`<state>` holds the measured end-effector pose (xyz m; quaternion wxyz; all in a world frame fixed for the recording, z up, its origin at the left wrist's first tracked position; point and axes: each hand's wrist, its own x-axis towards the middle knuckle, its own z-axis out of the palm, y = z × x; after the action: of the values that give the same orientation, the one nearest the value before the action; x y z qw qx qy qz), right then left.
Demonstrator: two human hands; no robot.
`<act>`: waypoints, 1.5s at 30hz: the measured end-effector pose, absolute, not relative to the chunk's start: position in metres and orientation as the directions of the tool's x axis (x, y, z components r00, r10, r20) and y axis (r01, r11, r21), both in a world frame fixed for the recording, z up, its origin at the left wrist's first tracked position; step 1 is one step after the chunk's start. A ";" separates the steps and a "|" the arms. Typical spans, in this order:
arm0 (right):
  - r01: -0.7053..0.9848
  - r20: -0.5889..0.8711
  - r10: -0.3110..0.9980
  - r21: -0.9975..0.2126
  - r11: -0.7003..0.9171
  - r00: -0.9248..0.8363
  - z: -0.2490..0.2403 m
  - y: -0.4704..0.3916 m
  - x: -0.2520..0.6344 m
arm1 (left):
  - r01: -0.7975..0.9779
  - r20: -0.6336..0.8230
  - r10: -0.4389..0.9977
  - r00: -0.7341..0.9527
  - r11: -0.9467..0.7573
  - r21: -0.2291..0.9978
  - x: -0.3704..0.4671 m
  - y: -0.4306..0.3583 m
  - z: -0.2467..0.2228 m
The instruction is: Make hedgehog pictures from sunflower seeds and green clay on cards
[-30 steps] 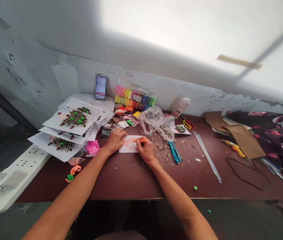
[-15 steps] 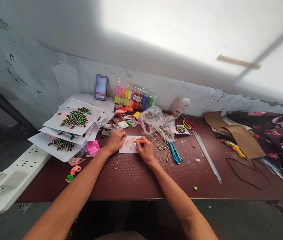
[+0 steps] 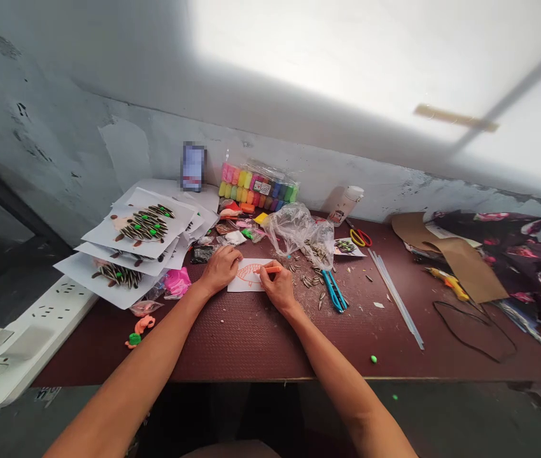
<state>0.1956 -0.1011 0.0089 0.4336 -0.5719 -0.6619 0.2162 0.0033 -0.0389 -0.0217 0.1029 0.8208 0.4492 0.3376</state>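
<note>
Head view: holding a slim orange pen point(image 3: 274, 270) in the right hand point(image 3: 279, 289), pinching it between the fingers with the tip aimed left, over the right part of a small white rectangular paper card point(image 3: 247, 276) bearing an orange hatched drawing and laid flat on the dark red textured surface point(image 3: 246, 346). Cannot tell whether touching the card with the tip. Resting the left hand point(image 3: 221, 268) at the card's left edge, fingers bent; cannot tell whether spread or pressed together.

Can see, left of the card, a loose pile of white paper sheets point(image 3: 181, 222) decorated with hedgehog shapes in dark striped seeds and green dots, and, nearer the card, a crumpled bright pink plastic packet point(image 3: 177, 282). Left of the card and lower, can see small curled orange and green soft lumps point(image 3: 144, 324); farthest left of it, a long white plastic power strip point(image 3: 41, 327).

Behind the card, can make out a crumpled clear plastic bag point(image 3: 289, 226) and a clear pack of many-coloured cylinders point(image 3: 258, 186). Right of the card, can see loose dark striped seeds point(image 3: 309, 281), then a blue utility knife point(image 3: 334, 291), then thin translucent sticks point(image 3: 397, 302), and, well apart, a yellow glue gun point(image 3: 456, 285).
</note>
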 end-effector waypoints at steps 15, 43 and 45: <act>0.583 0.362 0.926 -0.778 0.236 0.107 0.009 -0.099 0.200 | 0.658 0.464 0.808 0.363 -0.575 0.487 0.003 -0.039 -0.022; 0.575 0.329 0.944 -0.780 0.248 0.039 0.009 -0.100 0.200 | 0.672 0.470 0.806 0.359 -0.573 0.470 0.004 -0.039 -0.022; 0.572 0.329 0.943 -0.783 0.247 0.044 0.009 -0.100 0.199 | 0.668 0.469 0.807 0.360 -0.574 0.474 0.004 -0.039 -0.022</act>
<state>0.1993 -0.1004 0.0093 0.4365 -0.5756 -0.6579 0.2128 0.0042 -0.0392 -0.0219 0.1011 0.8185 0.4505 0.3418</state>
